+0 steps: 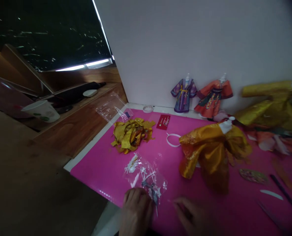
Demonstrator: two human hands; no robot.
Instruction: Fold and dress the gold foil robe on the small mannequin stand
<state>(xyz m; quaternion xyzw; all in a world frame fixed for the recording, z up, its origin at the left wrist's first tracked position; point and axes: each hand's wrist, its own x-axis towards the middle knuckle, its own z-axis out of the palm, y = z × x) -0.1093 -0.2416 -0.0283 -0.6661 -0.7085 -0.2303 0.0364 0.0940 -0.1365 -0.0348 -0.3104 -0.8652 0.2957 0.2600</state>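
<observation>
My left hand [136,209] rests at the near edge of the pink table cover, fingers curled under and what they hold hidden. Just right of it lies a small grey piece [153,193], on or beside a clear plastic bag [158,175] with small white pieces [133,164] in and around it. My right hand [194,214], dim and blurred, is closed in a pinch at the near edge; a faint thin thing seems to be at its fingertips. Beyond it a golden doll robe [213,154] on a white form spreads over the table.
Golden fabric scraps [131,132] are heaped at the left, near a red card [163,122] and a white ring [173,140]. A purple doll robe [183,93] and a red one [215,98] stand against the wall. A patterned oval piece [253,176] lies right; a paper cup [41,110] lies left.
</observation>
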